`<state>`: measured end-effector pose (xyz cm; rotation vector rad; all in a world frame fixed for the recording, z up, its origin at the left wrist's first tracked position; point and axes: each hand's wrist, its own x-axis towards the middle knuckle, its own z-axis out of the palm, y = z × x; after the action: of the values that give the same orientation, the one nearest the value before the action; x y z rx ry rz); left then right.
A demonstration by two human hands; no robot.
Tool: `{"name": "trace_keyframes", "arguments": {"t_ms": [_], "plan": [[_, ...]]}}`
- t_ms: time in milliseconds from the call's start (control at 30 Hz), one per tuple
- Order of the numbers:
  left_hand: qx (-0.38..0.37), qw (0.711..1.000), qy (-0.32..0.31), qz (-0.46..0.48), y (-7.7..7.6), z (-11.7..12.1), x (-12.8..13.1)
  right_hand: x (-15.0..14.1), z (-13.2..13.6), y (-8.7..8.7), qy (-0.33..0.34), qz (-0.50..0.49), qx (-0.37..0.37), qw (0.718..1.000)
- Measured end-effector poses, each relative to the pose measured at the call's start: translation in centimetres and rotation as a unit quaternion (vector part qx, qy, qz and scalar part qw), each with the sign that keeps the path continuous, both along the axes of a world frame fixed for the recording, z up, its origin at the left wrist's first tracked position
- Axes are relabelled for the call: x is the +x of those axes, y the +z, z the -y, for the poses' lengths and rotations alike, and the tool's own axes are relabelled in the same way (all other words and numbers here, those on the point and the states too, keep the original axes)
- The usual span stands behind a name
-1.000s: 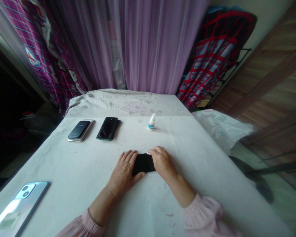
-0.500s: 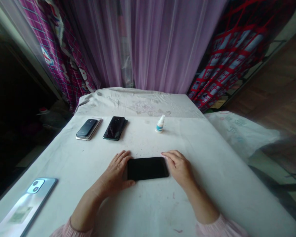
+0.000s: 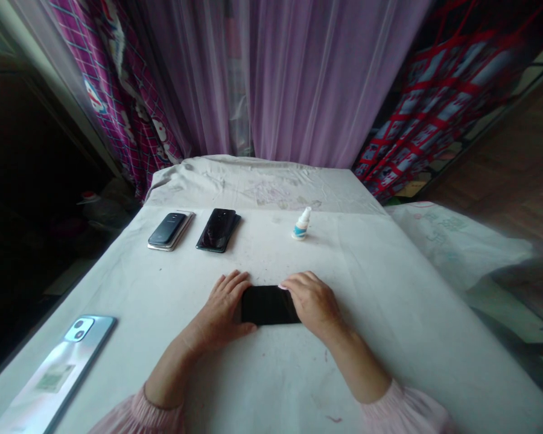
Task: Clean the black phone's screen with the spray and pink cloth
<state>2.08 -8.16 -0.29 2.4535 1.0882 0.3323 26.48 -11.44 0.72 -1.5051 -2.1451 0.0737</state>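
A black smartphone [image 3: 268,305] lies sideways on the white tablecloth, its dark screen up. My left hand [image 3: 224,307] grips its left end, fingers along the far edge and thumb at the near edge. My right hand [image 3: 314,304] rests over the phone's right end with the fingers curled together. A small pale bit shows at its fingertips, too small to name; whatever lies under the palm is hidden. Beyond the hands stands a small white spray bottle [image 3: 301,224] with a blue label, upright.
A dark phone [image 3: 166,229] lies stacked on a lighter one at the back left. Beside it, a glossy black phone [image 3: 216,229] rests on another. A large silver-blue phone [image 3: 58,374] lies near left, camera side up. Purple curtains [image 3: 298,84] hang behind the table; a white plastic bag [image 3: 457,241] sits right.
My right hand has moved left from beside the phone's right end onto its screen. My left hand keeps its hold. The whole view has shifted slightly.
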Motion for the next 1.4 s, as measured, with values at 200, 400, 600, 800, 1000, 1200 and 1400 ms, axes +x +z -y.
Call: {"name": "trace_keyframes", "arguments": {"t_ms": [200, 400, 600, 800, 1000, 1200, 1400], "plan": [[0.002, 1.000, 0.003, 0.004, 0.1, 0.0, 0.1, 2.1, 0.7, -0.2, -0.046, 0.020, -0.012, 0.999], [0.006, 1.000, 0.004, 0.013, 0.1, 0.1, 0.1, 3.9, 1.3, -0.7, -0.079, 0.029, 0.000, 0.996], [0.017, 1.000, 0.005, 0.013, -0.5, 0.2, 0.3, -0.5, 0.2, 0.1, -0.022, 0.032, -0.010, 0.999], [0.010, 1.000, 0.012, -0.005, 0.1, 0.3, 0.7, 1.3, 0.5, -0.4, -0.048, 0.019, -0.003, 0.999], [0.003, 1.000, 0.014, -0.011, 0.5, 0.4, 1.0, 2.6, 0.9, -0.8, -0.080, 0.034, 0.016, 0.996], [0.021, 1.000, 0.011, -0.006, 0.0, 0.5, 1.1, -1.3, 0.3, -0.7, -0.018, 0.013, 0.026, 0.999], [0.008, 1.000, 0.010, -0.010, 0.3, 0.5, 1.2, 2.1, 1.0, -0.8, -0.068, 0.020, 0.020, 0.997]]}}
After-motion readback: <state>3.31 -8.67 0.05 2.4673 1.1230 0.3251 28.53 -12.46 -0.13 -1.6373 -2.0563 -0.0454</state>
